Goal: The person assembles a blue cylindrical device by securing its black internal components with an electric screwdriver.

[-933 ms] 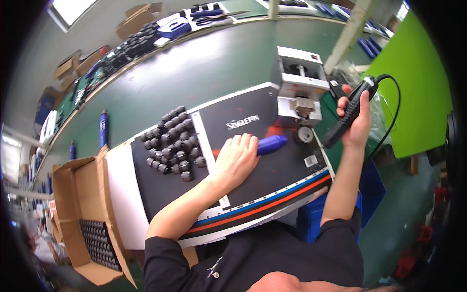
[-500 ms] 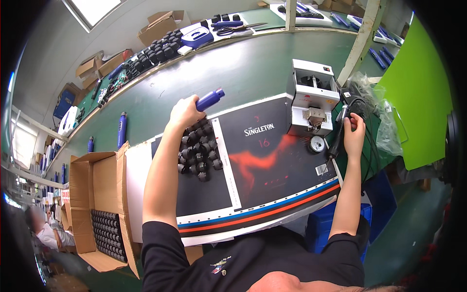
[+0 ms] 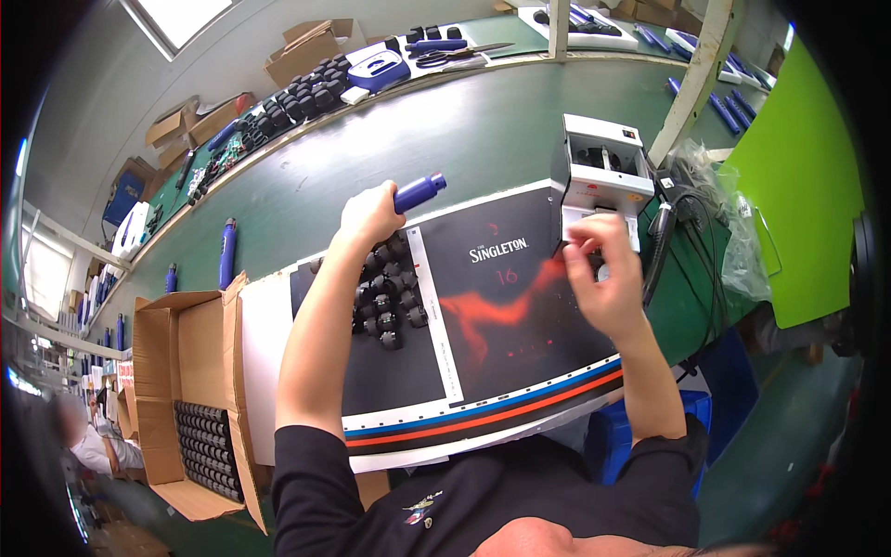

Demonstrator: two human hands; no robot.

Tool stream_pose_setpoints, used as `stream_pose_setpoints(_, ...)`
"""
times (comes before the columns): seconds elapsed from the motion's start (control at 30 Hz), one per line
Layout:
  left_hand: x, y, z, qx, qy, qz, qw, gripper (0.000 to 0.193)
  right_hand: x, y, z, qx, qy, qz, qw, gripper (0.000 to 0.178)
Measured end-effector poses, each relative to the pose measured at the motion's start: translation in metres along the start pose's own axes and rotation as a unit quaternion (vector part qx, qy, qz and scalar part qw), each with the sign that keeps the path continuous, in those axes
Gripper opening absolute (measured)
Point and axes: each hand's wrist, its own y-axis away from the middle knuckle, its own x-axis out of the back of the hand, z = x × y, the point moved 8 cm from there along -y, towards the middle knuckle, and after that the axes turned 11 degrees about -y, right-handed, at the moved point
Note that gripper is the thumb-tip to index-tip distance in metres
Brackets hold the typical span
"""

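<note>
My left hand [image 3: 370,215] is closed around a dark blue cylinder [image 3: 420,192], whose narrower end points to the far right. Below that hand, a cluster of small black round parts [image 3: 388,297] lies on the dark printed mat [image 3: 506,320]. My right hand [image 3: 605,274] is at the front of a small white machine [image 3: 608,190], its thumb and fingers curled together. Whatever those fingers hold, if anything, is too small to make out. They cover the machine's lower front and most of a small round dish. Beside the machine lies a black pen-shaped tool [image 3: 658,243] with a cable.
An open cardboard box [image 3: 186,348] with rows of black parts stands at the left. Two blue cylinders [image 3: 227,252] stand behind it. Black caps [image 3: 311,91], scissors [image 3: 455,56] and a blue-white device [image 3: 379,70] line the far shelf. Clear plastic bags [image 3: 741,246] lie right.
My right hand has moved left from beside the black tool to the front of the white machine, its fingers drawing together. The left hand and blue cylinder have shifted slightly right.
</note>
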Motion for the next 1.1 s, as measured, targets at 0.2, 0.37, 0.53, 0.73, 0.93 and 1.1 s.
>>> stream_pose_setpoints(0.2, -0.015, -0.013, -0.018, -0.012, 0.029, 0.006, 0.999, 0.045, -0.028, 0.020, 0.020, 0.017, -0.017, -0.045, 0.999, 0.016)
stream_pose_setpoints(0.37, 0.011, -0.001, -0.017, 0.011, 0.153, 0.013, 0.988, 0.053, -0.029, 0.024, 0.028, -0.017, -0.051, -0.048, 0.997, 0.015)
stream_pose_setpoints(0.53, 0.026, 0.038, 0.030, -0.020, 0.383, -0.012, 0.924, 0.035, -0.034, 0.030, 0.032, -0.048, -0.061, -0.068, 0.995, 0.018)
stream_pose_setpoints(0.73, -0.012, 0.134, 0.119, -0.022, 0.723, -0.112, 0.681, 0.024, -0.061, 0.043, 0.018, -0.083, -0.073, -0.120, 0.987, 0.051)
stream_pose_setpoints(0.93, -0.025, 0.157, 0.114, -0.031, 0.732, -0.127, 0.668, 0.026, -0.063, 0.049, 0.018, -0.084, -0.106, -0.136, 0.982, 0.039)
stream_pose_setpoints(1.1, 0.008, 0.169, 0.078, -0.109, 0.522, 0.021, 0.846, 0.044, -0.036, 0.046, 0.042, -0.174, -0.169, -0.110, 0.964, 0.037)
